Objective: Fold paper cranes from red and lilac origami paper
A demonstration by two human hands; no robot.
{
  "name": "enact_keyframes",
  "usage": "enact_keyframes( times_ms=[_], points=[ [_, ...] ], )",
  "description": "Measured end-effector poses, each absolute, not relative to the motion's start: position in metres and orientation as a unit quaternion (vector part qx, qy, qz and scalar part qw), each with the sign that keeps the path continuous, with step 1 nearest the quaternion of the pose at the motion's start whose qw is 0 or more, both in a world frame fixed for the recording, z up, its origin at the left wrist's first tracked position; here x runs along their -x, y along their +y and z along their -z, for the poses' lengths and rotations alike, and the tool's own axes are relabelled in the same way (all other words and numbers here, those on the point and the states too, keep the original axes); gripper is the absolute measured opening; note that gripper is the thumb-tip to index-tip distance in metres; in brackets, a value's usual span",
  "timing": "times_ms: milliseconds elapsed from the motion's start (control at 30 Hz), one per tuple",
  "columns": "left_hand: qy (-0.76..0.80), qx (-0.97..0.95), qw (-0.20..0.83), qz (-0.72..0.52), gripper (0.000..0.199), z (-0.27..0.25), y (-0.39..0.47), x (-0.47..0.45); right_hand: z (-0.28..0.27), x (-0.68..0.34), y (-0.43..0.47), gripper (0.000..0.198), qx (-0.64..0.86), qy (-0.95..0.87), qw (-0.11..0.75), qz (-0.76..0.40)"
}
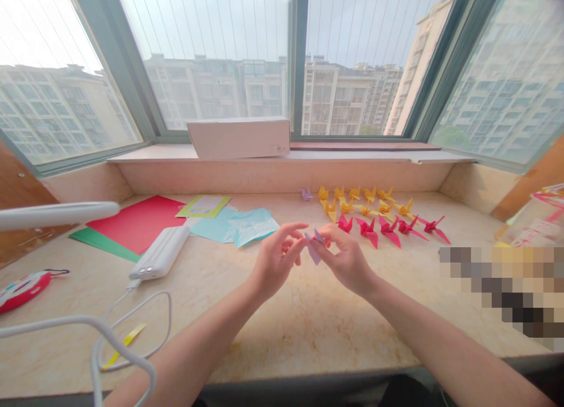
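Between both hands, above the marble counter, is a small purple folded paper crane [314,253] with its pointed tips showing. My left hand [282,251] pinches one side of it with thumb and forefinger, the other fingers loosely curled. On the other side my right hand [342,253] grips it, covering part of the paper. Just beyond the right hand sit several pink paper cranes [388,228] in a row. Behind those stand several yellow paper cranes [365,207] in two rows, with one finished purple crane [306,194] at their left end.
Light blue paper [251,226], a yellow-green packet [205,206] and red sheets [141,219] lie left of centre. A white power bank [161,253] trails a white cable [170,313]. On the window ledge rests a white box [240,140]. A clear plastic container [537,219] stands far right.
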State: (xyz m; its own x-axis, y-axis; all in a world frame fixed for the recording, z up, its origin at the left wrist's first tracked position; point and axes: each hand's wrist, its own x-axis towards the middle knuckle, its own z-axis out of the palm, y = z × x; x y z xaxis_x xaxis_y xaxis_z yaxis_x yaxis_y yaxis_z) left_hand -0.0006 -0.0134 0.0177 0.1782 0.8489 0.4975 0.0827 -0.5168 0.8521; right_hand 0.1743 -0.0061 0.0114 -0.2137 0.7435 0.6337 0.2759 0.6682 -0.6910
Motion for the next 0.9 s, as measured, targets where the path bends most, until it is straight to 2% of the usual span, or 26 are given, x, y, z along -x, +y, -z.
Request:
enact_keyframes(
  times_ms=[167, 900],
  points=[
    [0.353, -0.694, 0.339, -0.528, 0.019, -0.0197, -0.0145, 0.0013, -0.0129, -0.1736, -0.0063, 0.015, 0.336, -0.746, 0.528, -0.228],
    [0.351, -0.704, 0.319, -0.528, 0.016, -0.022, -0.0153, 0.0007, -0.016, -0.1747, -0.008, 0.011, 0.326, -0.757, 0.519, -0.227]
  ],
)
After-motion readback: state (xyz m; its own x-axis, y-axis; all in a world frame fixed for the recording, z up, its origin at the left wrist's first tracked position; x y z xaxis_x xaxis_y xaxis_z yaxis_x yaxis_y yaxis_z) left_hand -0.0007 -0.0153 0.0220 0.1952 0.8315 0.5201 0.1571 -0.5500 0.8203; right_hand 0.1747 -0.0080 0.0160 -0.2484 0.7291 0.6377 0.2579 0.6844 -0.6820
